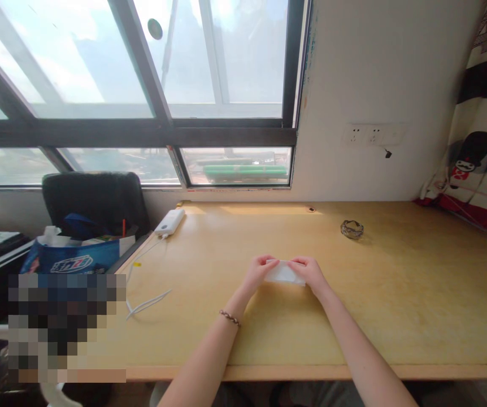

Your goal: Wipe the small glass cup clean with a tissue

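Between my two hands, a small white rectangle that looks like folded paper or tissue [286, 272] is held over the wooden table [209, 333]. My left hand [261, 270] pinches its left end, thumb on top and fingers curled behind. At the right end, my right hand [309, 270] grips it the same way. Both thumbs point inward along its upper edge. The fingers beneath the white piece are mostly hidden. A beaded bracelet [230, 317] circles my left wrist.
A white power bank [170, 223] with a white cable [148, 303] lies at the table's left edge. A dark openwork ring-shaped item [352, 229] sits at the back right. Left of the table are a black chair [95, 198] and a blue bag [72, 257]. A curtain [481, 147] hangs at right.
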The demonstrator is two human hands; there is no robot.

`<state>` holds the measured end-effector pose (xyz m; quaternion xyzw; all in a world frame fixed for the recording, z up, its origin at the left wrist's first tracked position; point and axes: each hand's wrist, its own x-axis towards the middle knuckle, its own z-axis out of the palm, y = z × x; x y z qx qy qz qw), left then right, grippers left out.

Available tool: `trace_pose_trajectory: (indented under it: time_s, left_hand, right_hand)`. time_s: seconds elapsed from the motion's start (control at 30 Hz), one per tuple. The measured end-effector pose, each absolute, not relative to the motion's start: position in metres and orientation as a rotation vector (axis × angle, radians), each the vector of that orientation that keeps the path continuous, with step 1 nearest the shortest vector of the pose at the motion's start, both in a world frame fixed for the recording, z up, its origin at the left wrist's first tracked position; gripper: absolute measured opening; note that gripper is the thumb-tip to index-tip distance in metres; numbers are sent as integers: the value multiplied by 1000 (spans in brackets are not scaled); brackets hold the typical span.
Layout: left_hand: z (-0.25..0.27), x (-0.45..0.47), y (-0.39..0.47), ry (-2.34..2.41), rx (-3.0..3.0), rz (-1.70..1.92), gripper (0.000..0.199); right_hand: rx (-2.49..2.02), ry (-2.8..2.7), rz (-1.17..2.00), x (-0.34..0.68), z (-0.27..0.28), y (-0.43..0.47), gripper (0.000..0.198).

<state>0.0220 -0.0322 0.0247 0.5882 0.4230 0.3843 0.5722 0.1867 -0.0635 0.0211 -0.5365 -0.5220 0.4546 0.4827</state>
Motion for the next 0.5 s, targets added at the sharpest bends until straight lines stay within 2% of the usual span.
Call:
trace_pose_trajectory:
  time_s: [0.27,0.5]
  left_hand:
    - [20,20,-28,1007,1310,987,44]
    - [21,23,-28,1059,1298,1089,38]
  right_hand:
    - [-1259,-1008,1135,198,13,-57,35]
    - [-1260,-952,872,206,11,-52,25]
